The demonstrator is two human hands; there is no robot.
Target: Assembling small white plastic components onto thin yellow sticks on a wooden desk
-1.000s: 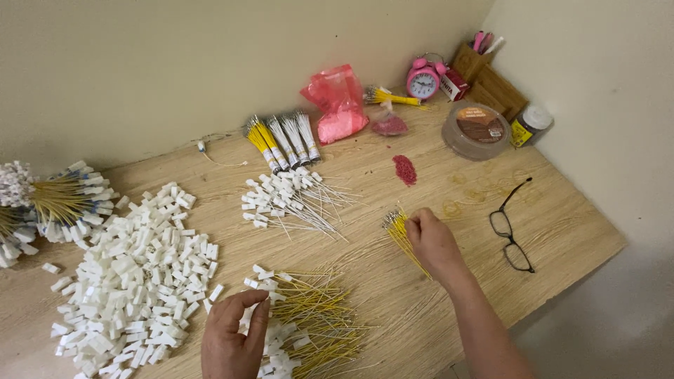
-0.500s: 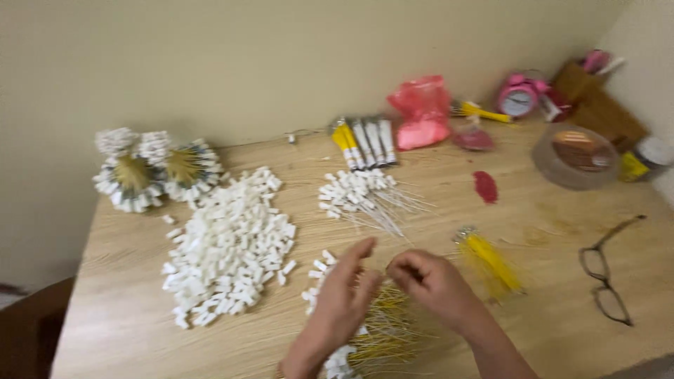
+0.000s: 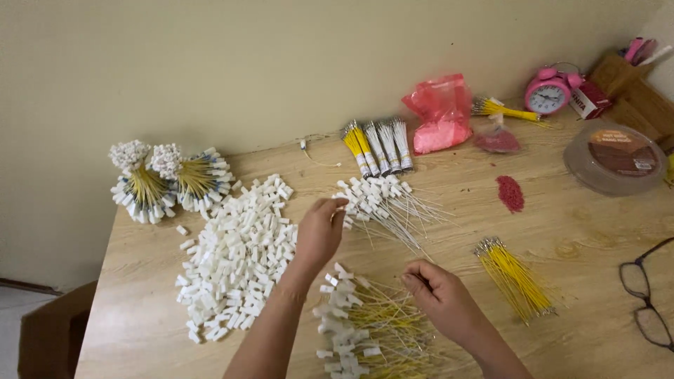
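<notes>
I see the wooden table point(image 3: 604, 330) running off the right and bottom of the frame, its left edge showing at lower left, the wall close behind. Bare wood lies lower right, between the loose yellow wires point(image 3: 516, 277) and the glasses point(image 3: 646, 298).

Since half a second ago my hands have parted: the left hand point(image 3: 319, 231) has gone up toward the heap of white connectors point(image 3: 235, 256) at centre left, fingers pinched, though I cannot tell on what. The right hand point(image 3: 442, 295) is loosely curled, thumb to forefinger, over the pile of capped yellow wires point(image 3: 372, 330) at bottom centre; whether it grips a wire I cannot tell.
</notes>
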